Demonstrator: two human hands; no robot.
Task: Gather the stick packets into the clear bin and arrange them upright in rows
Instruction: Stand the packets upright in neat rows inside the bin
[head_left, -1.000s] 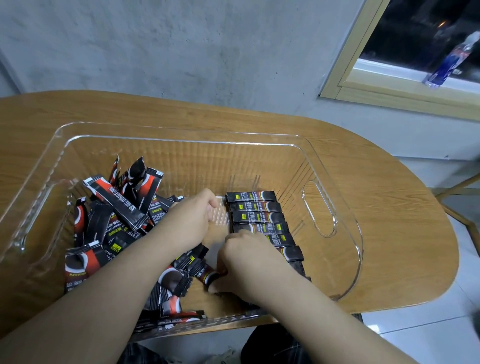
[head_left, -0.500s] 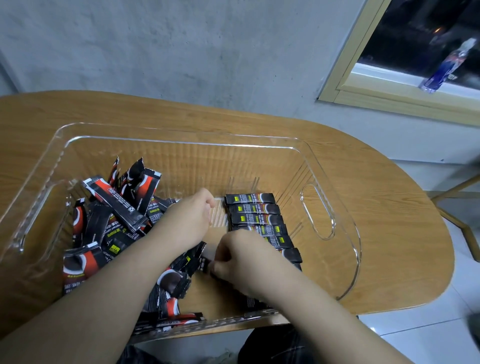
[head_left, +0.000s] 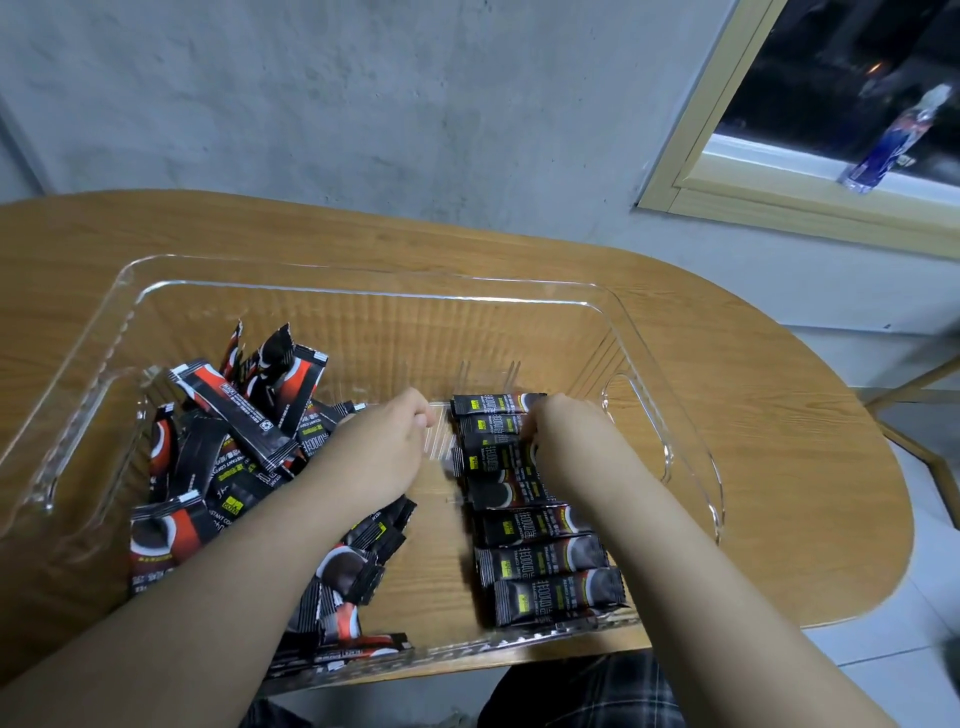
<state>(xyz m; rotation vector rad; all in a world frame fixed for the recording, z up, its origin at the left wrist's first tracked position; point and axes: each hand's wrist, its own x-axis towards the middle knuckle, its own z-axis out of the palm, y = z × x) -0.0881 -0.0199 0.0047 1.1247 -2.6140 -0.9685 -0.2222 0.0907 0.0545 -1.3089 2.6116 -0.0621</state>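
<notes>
Head view: I look down into a clear bin (head_left: 660, 364) on an oval wooden table (head_left: 769, 457).
Row: about 8 black stick packets (head_left: 540, 525) stand side by side in 1 row along the bin's right half, running from the far side toward the near wall.
Loose pile: the remaining packets (head_left: 228, 447) lie jumbled, red and black, in the bin's left half.
Left hand (head_left: 379, 452): curled at the pile's right edge, beside the gap between pile and row; I cannot tell if it grasps anything.
Right hand (head_left: 566, 431): fingers bent down onto the row's far packets, apparently pinching 1; the grasp itself is hidden from me.
Windowsill: 1 blue bottle (head_left: 888, 145) at upper right.
</notes>
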